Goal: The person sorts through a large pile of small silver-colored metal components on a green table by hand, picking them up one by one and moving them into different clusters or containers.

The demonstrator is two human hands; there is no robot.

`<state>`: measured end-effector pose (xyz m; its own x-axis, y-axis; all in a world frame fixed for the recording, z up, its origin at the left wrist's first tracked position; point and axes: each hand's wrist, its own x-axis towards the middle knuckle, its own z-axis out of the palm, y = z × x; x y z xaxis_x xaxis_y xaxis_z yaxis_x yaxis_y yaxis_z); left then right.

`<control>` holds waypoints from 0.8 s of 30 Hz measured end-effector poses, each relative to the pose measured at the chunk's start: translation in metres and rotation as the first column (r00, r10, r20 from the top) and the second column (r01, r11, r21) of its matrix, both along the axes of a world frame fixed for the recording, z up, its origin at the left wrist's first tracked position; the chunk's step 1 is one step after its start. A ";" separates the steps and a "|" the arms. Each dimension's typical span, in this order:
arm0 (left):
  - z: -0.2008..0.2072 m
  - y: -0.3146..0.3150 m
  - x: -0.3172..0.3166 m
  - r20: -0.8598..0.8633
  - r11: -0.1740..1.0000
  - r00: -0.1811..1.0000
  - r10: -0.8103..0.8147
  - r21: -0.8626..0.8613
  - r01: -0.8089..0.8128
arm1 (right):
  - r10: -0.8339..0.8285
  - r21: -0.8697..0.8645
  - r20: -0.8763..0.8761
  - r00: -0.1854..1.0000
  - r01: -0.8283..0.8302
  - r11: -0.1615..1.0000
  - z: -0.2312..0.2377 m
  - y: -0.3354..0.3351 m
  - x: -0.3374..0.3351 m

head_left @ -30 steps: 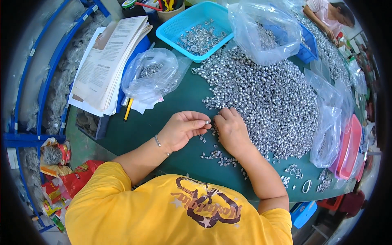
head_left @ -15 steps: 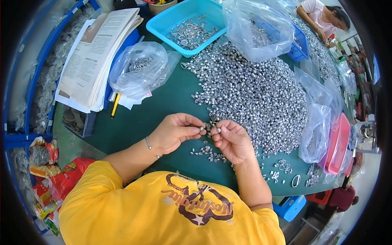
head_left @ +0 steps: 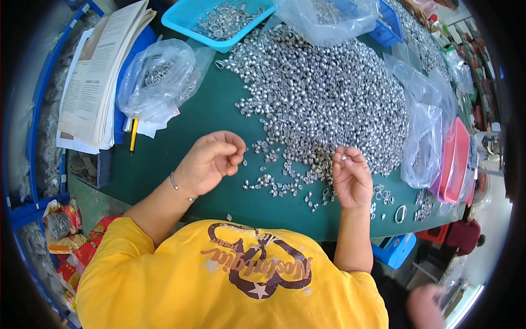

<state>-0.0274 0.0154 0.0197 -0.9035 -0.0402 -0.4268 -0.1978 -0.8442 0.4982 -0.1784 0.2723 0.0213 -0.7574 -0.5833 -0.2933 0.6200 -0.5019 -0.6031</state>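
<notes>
A large heap of small silver metal pieces, domed and ring-like, covers the middle of the green table. At the near right edge of the heap, my right hand pinches a small silver metal piece between thumb and fingertips. My left hand is over the green surface left of the heap, its fingers curled and thumb pressed in. Whatever its fingertips may hold is too small to make out. Between my hands lie several loose silver pieces.
Behind the heap are a turquoise basket and a clear plastic bag over a blue bin. Left are another bag, papers and a yellow pen. Red trays stand right. A blurred bare limb shows lower right.
My hands have moved apart, the left one leftward and the right one rightward. The table scene has shifted up and left. A blurred limb has appeared at the lower right.
</notes>
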 end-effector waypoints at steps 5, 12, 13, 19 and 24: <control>0.003 0.012 -0.018 0.057 0.733 0.990 -0.128 -0.667 0.133 | 0.287 0.749 -0.427 0.858 0.158 0.644 -0.004 -0.003 0.027; -0.009 0.040 -0.047 -0.061 0.004 0.933 -0.355 -0.998 -0.063 | 0.681 0.584 -0.718 0.144 0.655 0.479 -0.013 -0.027 0.032; -0.010 0.044 -0.049 -0.082 -0.049 0.924 -0.372 -0.993 -0.108 | 0.663 0.575 -0.738 0.127 0.632 0.519 -0.013 -0.026 0.032; -0.019 0.051 -0.053 -0.050 -0.263 0.906 -0.420 -0.949 -0.174 | 0.625 0.598 -0.755 0.201 0.603 0.528 -0.013 -0.021 0.039; -0.008 0.045 -0.039 0.098 -0.291 0.876 -0.472 -0.955 -0.050 | 0.688 0.596 -0.719 0.099 0.597 0.537 -0.012 -0.029 0.039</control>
<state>-0.0663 0.0599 0.0113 -0.9942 0.0828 0.0691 0.1078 0.7537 0.6484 -0.1390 0.2438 0.0097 -0.6566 -0.6913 0.3016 -0.7186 0.4518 -0.5287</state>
